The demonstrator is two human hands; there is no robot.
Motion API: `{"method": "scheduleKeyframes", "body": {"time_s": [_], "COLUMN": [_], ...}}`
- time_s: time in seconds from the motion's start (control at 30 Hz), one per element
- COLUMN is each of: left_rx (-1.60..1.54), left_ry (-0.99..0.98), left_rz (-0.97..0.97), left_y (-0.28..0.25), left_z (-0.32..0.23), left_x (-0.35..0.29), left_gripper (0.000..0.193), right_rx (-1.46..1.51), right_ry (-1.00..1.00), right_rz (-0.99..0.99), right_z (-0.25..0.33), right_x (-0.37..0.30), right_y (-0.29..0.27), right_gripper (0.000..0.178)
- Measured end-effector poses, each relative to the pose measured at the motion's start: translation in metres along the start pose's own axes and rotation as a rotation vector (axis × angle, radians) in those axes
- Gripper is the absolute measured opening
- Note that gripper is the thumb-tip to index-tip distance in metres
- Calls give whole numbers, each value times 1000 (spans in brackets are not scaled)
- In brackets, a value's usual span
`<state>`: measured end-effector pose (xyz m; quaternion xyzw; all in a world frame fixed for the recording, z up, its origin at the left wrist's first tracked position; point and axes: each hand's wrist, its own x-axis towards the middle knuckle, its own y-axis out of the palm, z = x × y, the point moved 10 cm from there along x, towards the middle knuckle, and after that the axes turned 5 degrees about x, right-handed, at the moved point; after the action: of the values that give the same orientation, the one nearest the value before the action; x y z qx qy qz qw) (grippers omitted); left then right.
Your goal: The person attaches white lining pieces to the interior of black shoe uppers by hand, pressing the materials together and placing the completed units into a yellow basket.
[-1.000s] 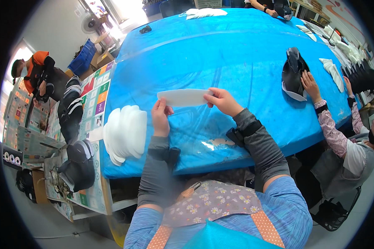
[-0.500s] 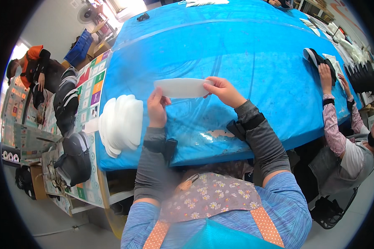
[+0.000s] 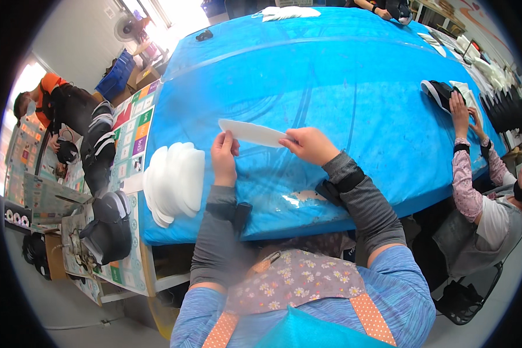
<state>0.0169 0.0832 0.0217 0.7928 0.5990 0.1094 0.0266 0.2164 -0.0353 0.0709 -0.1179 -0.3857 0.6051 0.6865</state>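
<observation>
A thin white insole-shaped sheet (image 3: 252, 133) is held up above the blue-covered table between my two hands. My left hand (image 3: 223, 158) pinches its left end, thumb on the near face. At the other end my right hand (image 3: 315, 146) grips it with thumb and fingers. The sheet slopes down a little toward the right. To the left of my left hand, a fanned pile of similar white insole-shaped sheets (image 3: 173, 181) lies at the table's left edge.
Blue plastic covers the large table (image 3: 261, 75). At the right a seated co-worker (image 3: 475, 197) handles a black-and-white shoe-like item (image 3: 438, 94). On the left side table (image 3: 136, 226) stand black bags (image 3: 105, 229); another person (image 3: 55, 107) works beyond. More white pieces (image 3: 287, 13) lie at the far edge.
The sheet has dropped slightly and now tilts down to the right, where it was nearly level. Both hands have come slightly nearer to me, still gripping it. The view has shifted a little.
</observation>
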Motion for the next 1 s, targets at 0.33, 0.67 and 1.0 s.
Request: {"method": "scheduleKeyframes", "body": {"time_s": [0.33,0.67,1.0], "left_rx": [-49,130,49], "left_ry": [-18,21,-49], "left_rz": [59,186,91], "left_y": [1,24,18], "left_z": [8,4,4], "left_x": [4,-7,-7], "left_gripper": [20,21,26], "right_rx": [19,589,457], "right_ry": [13,232,227], "right_rz": [-20,3,19], "right_z": [3,-22,-19], "right_x": [2,0,-2], "right_y": [-4,7,9], "right_gripper": [24,33,32]}}
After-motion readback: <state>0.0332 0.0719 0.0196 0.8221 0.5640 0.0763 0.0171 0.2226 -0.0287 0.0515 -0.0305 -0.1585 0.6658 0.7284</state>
